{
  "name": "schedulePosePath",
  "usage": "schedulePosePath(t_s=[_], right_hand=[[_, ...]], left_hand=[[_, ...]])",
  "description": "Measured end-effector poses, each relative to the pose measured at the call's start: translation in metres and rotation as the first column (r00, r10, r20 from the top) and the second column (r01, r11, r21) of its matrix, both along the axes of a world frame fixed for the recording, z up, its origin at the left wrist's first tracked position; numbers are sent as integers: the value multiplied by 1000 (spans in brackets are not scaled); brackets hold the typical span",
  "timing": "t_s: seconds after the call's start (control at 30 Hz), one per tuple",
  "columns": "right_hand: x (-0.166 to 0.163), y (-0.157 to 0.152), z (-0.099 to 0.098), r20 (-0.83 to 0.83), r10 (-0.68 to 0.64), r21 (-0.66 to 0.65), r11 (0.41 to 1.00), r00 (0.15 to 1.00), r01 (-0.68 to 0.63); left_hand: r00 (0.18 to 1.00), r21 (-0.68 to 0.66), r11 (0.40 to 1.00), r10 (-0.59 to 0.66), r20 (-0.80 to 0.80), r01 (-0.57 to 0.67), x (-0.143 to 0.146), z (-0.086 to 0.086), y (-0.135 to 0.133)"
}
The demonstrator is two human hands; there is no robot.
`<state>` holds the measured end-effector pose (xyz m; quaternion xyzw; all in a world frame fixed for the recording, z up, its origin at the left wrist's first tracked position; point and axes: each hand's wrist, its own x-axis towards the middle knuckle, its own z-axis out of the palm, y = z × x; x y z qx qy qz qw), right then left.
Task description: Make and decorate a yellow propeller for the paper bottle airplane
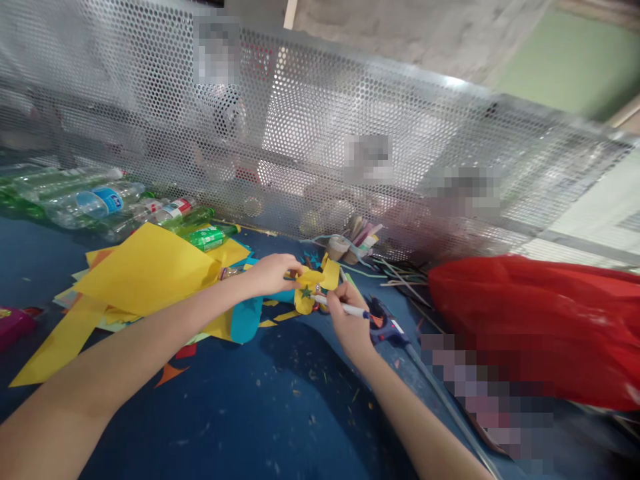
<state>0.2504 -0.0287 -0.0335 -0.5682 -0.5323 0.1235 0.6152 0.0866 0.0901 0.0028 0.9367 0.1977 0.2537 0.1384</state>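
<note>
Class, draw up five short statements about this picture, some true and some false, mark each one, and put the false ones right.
1. The right hand holds a white pen. True.
2. The left hand is lying flat on the blue surface. False: its fingers are at a small yellow paper piece with a green star on it.
3. A big yellow sheet lies to the left of both hands. True.
4. The large red object is at the left edge of the picture. False: it is on the right side.
5. Several plastic bottles lie on their sides near the perforated metal panel. True.
</note>
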Motion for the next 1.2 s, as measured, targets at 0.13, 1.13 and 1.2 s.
schedulePosePath(t_s=[0.13, 1.13, 1.2], right_hand=[[0, 0, 1, -17, 27, -13, 1000, 999, -27], [8, 6, 8, -444, 37, 100, 995, 895, 9], [12, 8, 11, -526, 25, 96, 995, 850, 30]], left_hand=[[1000, -1, 1000, 0, -7, 0, -1, 0, 0], [999, -93, 995, 25, -30, -27, -5, 12, -5], [999, -125, 991, 36, -32, -40, -6, 14, -5]])
